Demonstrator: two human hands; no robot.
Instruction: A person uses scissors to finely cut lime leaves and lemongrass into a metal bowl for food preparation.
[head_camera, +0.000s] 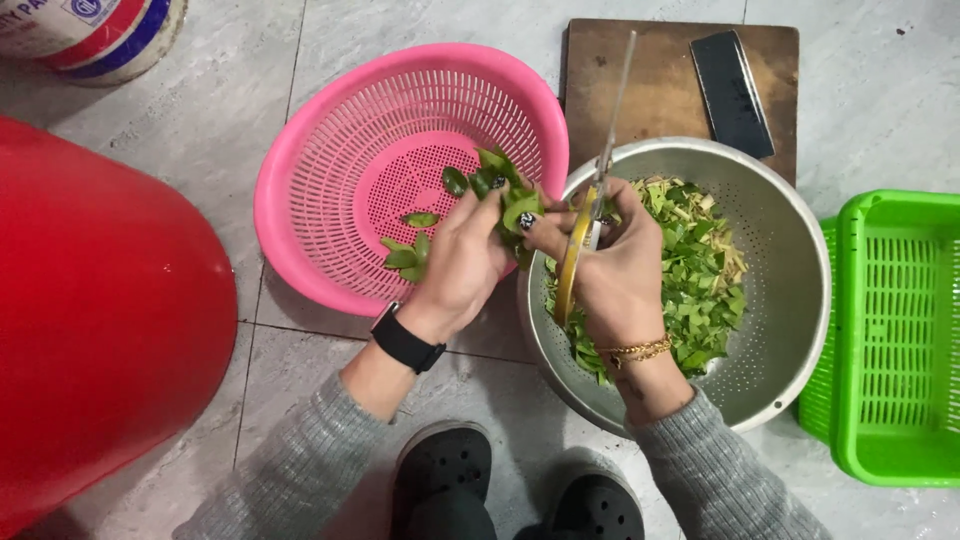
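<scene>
- So the left hand (462, 262) is pinched shut on a small bunch of glossy green leaves (505, 190), held right over the gap where the round pink plastic colander (300, 170) meets the round perforated steel bowl (790, 260).
- The right hand (618, 270) is wrapped tight on a pair of yellow-handled scissors (590, 215). The long metal blades point up and away, toward the wooden chopping board (650, 80). They look pretty much together, though the blur makes it hard to be sure.
- Step in hand, as I read it: snipping leaves into bits. The steel bowl already has a good heap of chopped green pieces (700, 280) with some pale strips mixed in. Only a few whole leaves (408, 250) are left lying in the pink colander, so I'd call it well past halfway.
- Next cut calls for the blades to open, the bunch to sit between them, and the left fingertips to stay back. The leaves also need to be over the steel bowl so the bits drop in, not on the floor tiles.
- Other stuff around: a dark cleaver blade (733, 92) resting on the board, a green plastic basket (890, 330) just right of the bowl, a big red plastic tub (100, 320) on the left, black clogs (445, 470) at the bottom.
</scene>
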